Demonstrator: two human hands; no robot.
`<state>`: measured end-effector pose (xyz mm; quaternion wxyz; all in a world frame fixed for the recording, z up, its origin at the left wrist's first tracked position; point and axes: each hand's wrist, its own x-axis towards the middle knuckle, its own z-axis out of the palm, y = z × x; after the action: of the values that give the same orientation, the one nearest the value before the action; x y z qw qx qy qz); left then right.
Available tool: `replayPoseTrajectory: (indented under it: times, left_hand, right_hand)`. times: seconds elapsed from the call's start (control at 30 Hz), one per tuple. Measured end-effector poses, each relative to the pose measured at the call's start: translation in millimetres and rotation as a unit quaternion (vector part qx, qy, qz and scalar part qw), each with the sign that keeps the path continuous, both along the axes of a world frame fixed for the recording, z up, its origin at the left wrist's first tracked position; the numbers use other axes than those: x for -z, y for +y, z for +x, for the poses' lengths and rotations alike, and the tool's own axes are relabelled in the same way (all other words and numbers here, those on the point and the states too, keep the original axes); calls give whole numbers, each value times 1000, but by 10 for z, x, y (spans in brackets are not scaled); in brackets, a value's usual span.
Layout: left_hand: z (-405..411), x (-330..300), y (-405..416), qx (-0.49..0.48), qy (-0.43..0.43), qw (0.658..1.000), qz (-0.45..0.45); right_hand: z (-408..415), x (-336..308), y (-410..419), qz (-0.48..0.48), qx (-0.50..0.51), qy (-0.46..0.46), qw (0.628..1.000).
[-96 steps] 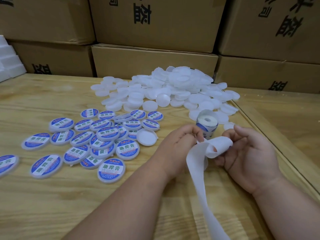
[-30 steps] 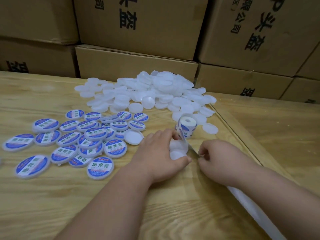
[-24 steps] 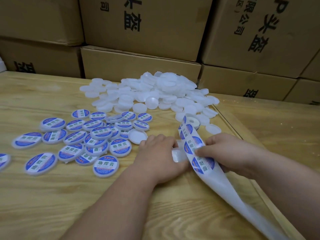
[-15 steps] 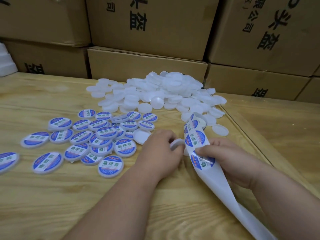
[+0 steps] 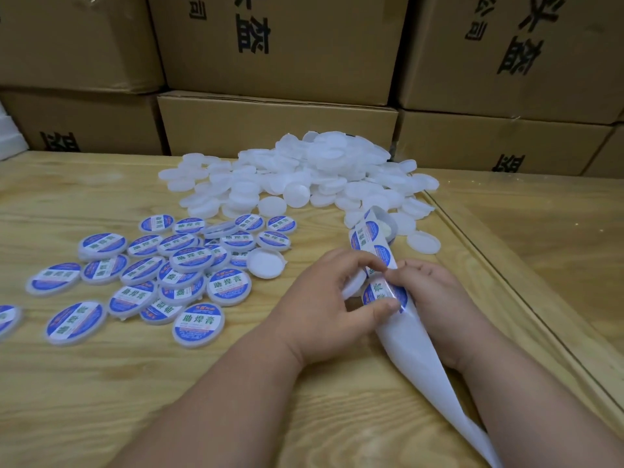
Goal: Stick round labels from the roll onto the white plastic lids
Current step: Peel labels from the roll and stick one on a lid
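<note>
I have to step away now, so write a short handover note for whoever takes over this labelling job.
Left hand: holds a blank lid and pinches the edge of the next label.
Right hand: holds the label strip, which runs back to the roll standing by the pile.
Done: a few dozen labelled lids lie spread on the table's left.
Left: a large pile of blank lids at the back, plus one blank lid beside the labelled ones.
Next, probably: peel this label and press it on the held lid.

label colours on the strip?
Blue ring, white centre band with green text, on the label by the left hand; head view.
</note>
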<state>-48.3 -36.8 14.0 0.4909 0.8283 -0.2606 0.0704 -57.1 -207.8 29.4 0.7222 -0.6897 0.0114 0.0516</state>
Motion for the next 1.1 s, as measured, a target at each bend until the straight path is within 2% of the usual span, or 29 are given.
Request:
replayPoseTrajectory:
  times: [0.3, 0.5, 0.67, 0.9, 1.1]
  left_hand:
    - [14, -24, -8, -36, 35, 999, -19]
    - [20, -17, -3, -19, 62, 997, -35]
    - [47, -5, 18, -1, 102, 990, -93]
    - [41, -22, 16, 21, 132, 981, -138]
    - [20, -91, 101, 62, 192, 951, -235]
  right_hand:
    - [14, 0, 19, 20, 4, -22, 1000]
    - [8, 39, 15, 18, 12, -37, 999]
    - [26, 51, 31, -6, 30, -54, 998]
    - [38, 38, 41, -9, 43, -34, 998]
    - [78, 50, -19, -54, 39, 7, 998]
